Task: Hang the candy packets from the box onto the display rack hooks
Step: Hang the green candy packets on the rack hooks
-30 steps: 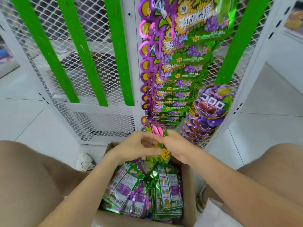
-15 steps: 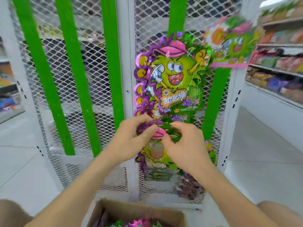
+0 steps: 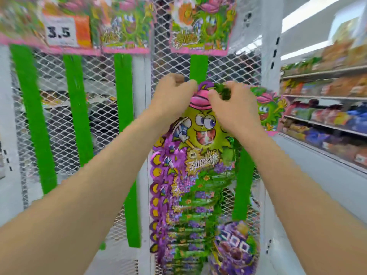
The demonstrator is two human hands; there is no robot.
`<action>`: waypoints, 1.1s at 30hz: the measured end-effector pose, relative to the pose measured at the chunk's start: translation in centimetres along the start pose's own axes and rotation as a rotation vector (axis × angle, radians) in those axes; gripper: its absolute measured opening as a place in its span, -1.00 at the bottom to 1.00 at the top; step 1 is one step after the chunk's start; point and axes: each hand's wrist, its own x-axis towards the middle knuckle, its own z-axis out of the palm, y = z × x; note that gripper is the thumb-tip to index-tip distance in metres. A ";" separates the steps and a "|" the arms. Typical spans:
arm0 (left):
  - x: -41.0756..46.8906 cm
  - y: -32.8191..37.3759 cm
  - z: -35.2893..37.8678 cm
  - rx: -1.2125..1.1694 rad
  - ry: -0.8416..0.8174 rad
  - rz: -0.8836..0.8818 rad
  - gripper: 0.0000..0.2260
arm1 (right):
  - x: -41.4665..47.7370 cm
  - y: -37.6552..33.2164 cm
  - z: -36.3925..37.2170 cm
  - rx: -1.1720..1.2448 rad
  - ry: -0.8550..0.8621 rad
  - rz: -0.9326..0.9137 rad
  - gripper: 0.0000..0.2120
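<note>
A candy packet (image 3: 202,133) with a green cartoon face and pink cap hangs upright in front of the white mesh rack (image 3: 228,64). My left hand (image 3: 172,96) pinches its top left edge and my right hand (image 3: 234,108) pinches its top right. Both are raised to chest height against the mesh. Below it a row of several purple and green packets (image 3: 178,205) hangs on the rack, overlapping downward. The hook itself is hidden behind my fingers. The box is out of view.
Green vertical strips (image 3: 31,116) run down the mesh. Pink-edged packets and a 3.5 price tag (image 3: 59,32) hang along the top. Round purple grape packets (image 3: 234,247) hang at lower right. Store shelves (image 3: 327,116) with goods line the right side.
Both hands have lifted the packet from the box up to the top of the hanging row. My view has tilted upward, so the box has dropped out of sight.
</note>
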 end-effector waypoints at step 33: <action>3.0 1.6 -0.8 -0.385 -0.184 -0.261 -0.73 | 4.1 -2.2 0.0 0.160 0.140 -0.091 -0.75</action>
